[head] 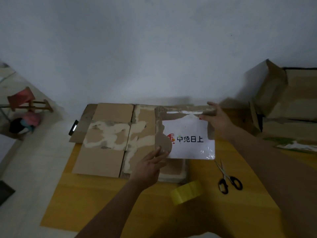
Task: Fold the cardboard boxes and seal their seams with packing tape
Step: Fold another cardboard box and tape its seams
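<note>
A flattened cardboard box with a white printed label (188,134) is lifted a little above the yellow table (103,194). My left hand (151,165) holds its lower left corner, thumb on top of the board. My right hand (217,117) grips its upper right edge. Underneath lies a stack of other flattened boxes (109,140), brown with torn pale patches. A roll of yellowish packing tape (187,191) stands on the table near me. Black-handled scissors (228,177) lie to its right.
An open cardboard box (277,95) stands at the right, against the wall. A small black device (73,127) rests at the left edge of the stack. A wooden stool with a red seat (25,100) and bags are on the floor, far left.
</note>
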The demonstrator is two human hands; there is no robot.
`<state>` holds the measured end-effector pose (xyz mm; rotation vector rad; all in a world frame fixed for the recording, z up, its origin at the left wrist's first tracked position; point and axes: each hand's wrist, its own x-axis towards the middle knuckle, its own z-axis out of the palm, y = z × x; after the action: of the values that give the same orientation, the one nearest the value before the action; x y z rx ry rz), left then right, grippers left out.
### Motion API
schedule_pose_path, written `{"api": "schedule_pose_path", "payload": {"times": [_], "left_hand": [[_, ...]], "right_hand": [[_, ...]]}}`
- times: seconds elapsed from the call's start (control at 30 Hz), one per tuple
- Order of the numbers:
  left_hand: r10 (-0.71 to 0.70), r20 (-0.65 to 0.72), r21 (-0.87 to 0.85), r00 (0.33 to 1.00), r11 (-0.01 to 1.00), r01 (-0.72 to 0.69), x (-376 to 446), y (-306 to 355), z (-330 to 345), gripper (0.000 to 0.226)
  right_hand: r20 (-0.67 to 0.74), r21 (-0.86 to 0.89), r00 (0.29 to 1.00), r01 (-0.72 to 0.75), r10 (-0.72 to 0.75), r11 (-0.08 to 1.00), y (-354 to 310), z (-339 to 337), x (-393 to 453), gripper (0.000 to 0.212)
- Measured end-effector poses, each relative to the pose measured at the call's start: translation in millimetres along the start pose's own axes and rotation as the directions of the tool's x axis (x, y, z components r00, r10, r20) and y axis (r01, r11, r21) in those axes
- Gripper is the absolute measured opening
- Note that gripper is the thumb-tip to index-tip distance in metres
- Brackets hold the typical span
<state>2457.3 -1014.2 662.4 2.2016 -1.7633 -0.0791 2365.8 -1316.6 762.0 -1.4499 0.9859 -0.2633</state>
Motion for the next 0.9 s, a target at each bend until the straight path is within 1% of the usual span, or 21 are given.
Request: {"api": "schedule_pose_path", "payload": {"times": [0.03, 0.07, 0.1, 0.13, 0.2, 0.27, 0.3, 0.33, 0.37, 0.4, 0.47, 0.5, 0.57, 0.6, 0.63, 0.67, 0.7, 0.73, 0.77, 0.8, 0.9], "left_hand": [[-0.010, -0.028, -0.054, 1.000, 0.999, 0.008, -2.6, 1.6, -1.3, 0.040], [-0.064, -0.057, -0.146, 0.996, 0.988, 0.055, -3.9, 3.7, -3.8, 0.041], [-0.157, -0.088, -0.262, 0.984, 0.956, 0.129, -3.2, 7.3, -9.5, 0.041], [-0.264, -0.128, -0.379, 0.956, 0.904, 0.199, -0.4, 9.7, -14.7, 0.040], [-0.457, -0.188, -0.556, 0.870, 0.779, 0.289, 12.6, 16.6, -26.9, 0.038], [-0.586, -0.139, -0.668, 0.798, 0.651, 0.362, 28.9, 23.8, -33.2, 0.039], [-0.616, -0.094, -0.710, 0.782, 0.592, 0.382, 36.8, 28.2, -33.8, 0.040], [-0.621, -0.058, -0.738, 0.781, 0.554, 0.386, 43.4, 32.6, -32.2, 0.041], [-0.605, -0.040, -0.747, 0.795, 0.547, 0.379, 49.8, 36.8, -30.2, 0.041], [-0.578, -0.027, -0.740, 0.816, 0.560, 0.372, 57.6, 41.0, -27.7, 0.041], [-0.518, 0.016, -0.725, 0.855, 0.583, 0.367, 79.7, 51.3, -26.4, 0.040], [-0.479, 0.040, -0.712, 0.877, 0.602, 0.362, 93.3, 57.4, -27.1, 0.040], [-0.412, 0.066, -0.684, 0.909, 0.644, 0.342, 120.5, 68.4, -28.1, 0.039], [-0.409, 0.079, -0.685, 0.909, 0.641, 0.347, 131.2, 72.2, -28.8, 0.038], [-0.425, 0.096, -0.696, 0.900, 0.618, 0.366, 138.7, 74.5, -29.9, 0.037], [-0.443, 0.111, -0.706, 0.890, 0.595, 0.385, 143.0, 74.3, -28.9, 0.035], [-0.455, 0.120, -0.713, 0.882, 0.579, 0.395, 144.5, 73.1, -27.3, 0.033], [-0.463, 0.133, -0.705, 0.876, 0.577, 0.412, 143.4, 70.6, -24.7, 0.030], [-0.470, 0.146, -0.692, 0.870, 0.580, 0.429, 140.5, 68.2, -22.0, 0.029], [-0.486, 0.165, -0.677, 0.859, 0.578, 0.457, 137.5, 65.6, -19.2, 0.028], [-0.551, 0.252, -0.654, 0.796, 0.509, 0.560, 129.5, 60.7, -13.5, 0.031]], "right_hand": [[-0.033, -0.042, 0.999, -0.016, 0.015, 0.999, -0.3, 0.4, -4.8, 0.050], [-0.063, -0.060, 0.997, -0.036, 0.033, 0.998, 1.3, -0.9, -9.8, 0.037], [-0.071, -0.053, 0.996, -0.056, 0.052, 0.997, 5.7, -3.7, -14.9, 0.028], [-0.061, -0.027, 0.995, -0.075, 0.073, 0.997, 10.4, -7.2, -21.3, 0.023], [-0.010, 0.023, 0.993, -0.117, 0.118, 0.993, 19.4, -15.9, -35.8, 0.015], [0.046, 0.017, 0.990, -0.131, 0.130, 0.991, 26.9, -24.9, -48.1, 0.017], [0.069, 0.022, 0.990, -0.125, 0.123, 0.992, 31.2, -29.4, -52.2, 0.019], [0.074, 0.036, 0.991, -0.112, 0.109, 0.993, 34.2, -33.5, -57.1, 0.019], [0.050, 0.060, 0.995, -0.092, 0.089, 0.994, 37.6, -37.7, -60.4, 0.019], [0.000, 0.087, 0.998, -0.060, 0.061, 0.994, 38.9, -41.6, -65.4, 0.018], [-0.146, 0.119, 0.989, 0.041, -0.024, 0.992, 38.8, -49.8, -74.2, 0.015], [-0.230, 0.125, 0.969, 0.116, -0.085, 0.985, 37.8, -55.6, -77.9, 0.013], [-0.386, 0.085, 0.897, 0.266, -0.214, 0.960, 37.5, -68.3, -85.3, 0.017], [-0.446, 0.014, 0.849, 0.323, -0.283, 0.946, 39.0, -73.8, -89.2, 0.017], [-0.467, -0.125, 0.802, 0.357, -0.372, 0.926, 44.9, -78.2, -91.2, 0.018], [-0.435, -0.303, 0.768, 0.367, -0.470, 0.880, 54.2, -80.1, -91.9, 0.021], [-0.369, -0.475, 0.750, 0.355, -0.549, 0.805, 66.6, -78.2, -91.5, 0.023], [-0.298, -0.595, 0.749, 0.339, -0.592, 0.728, 78.1, -72.9, -91.0, 0.024], [-0.238, -0.655, 0.766, 0.327, -0.597, 0.681, 85.7, -65.5, -90.7, 0.025], [-0.166, -0.673, 0.804, 0.331, -0.571, 0.662, 92.8, -58.0, -88.8, 0.025], [0.034, -0.692, 0.918, 0.307, -0.395, 0.653, 102.4, -38.0, -78.9, 0.031]]}}
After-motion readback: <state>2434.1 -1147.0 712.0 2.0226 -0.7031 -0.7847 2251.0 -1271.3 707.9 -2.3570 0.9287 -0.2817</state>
